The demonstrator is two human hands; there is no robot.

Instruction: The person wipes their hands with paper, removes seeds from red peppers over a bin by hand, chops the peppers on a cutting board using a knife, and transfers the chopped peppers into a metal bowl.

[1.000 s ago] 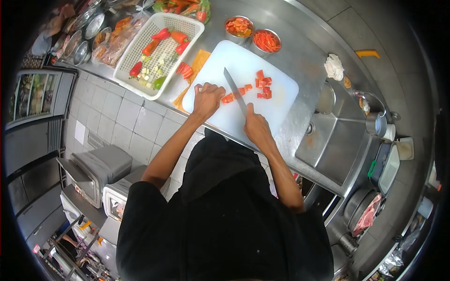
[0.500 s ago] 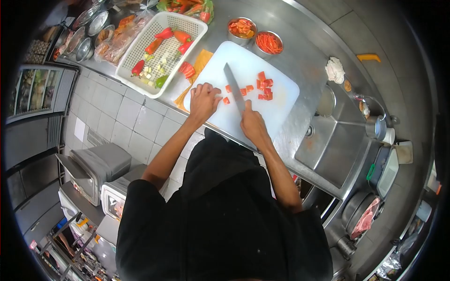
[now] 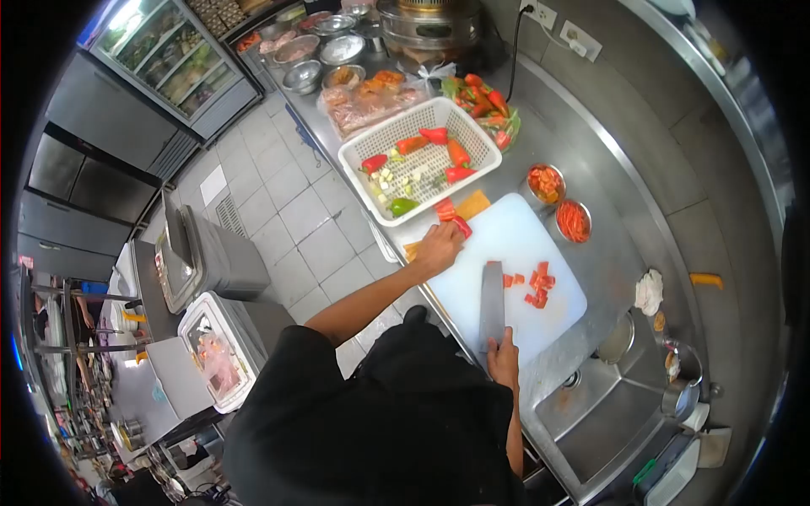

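My right hand (image 3: 504, 358) is closed around the handle of a broad-bladed kitchen knife (image 3: 493, 304), its blade resting over the white cutting board (image 3: 548, 253). Diced red pepper (image 3: 538, 285) lies in a loose group right of the blade. At the board's far left edge, my left hand (image 3: 441, 246) has its fingers closed on a red pepper piece (image 3: 461, 226). Another red pepper piece (image 3: 445, 209) lies just beyond it, beside an orange-yellow cloth (image 3: 472, 204) partly under the board.
A white perforated basket (image 3: 363, 187) holds several red peppers and a green one. Two metal cups, one of chopped pepper (image 3: 546, 184) and one of red strips (image 3: 573, 221), stand past the board. A sink (image 3: 599, 422) is at right; bagged meat (image 3: 371, 105) lies at back left.
My left hand has gone from the diced pepper to the pepper pieces beside the board and closed on one. The knife has drawn back toward me. The view has turned left.
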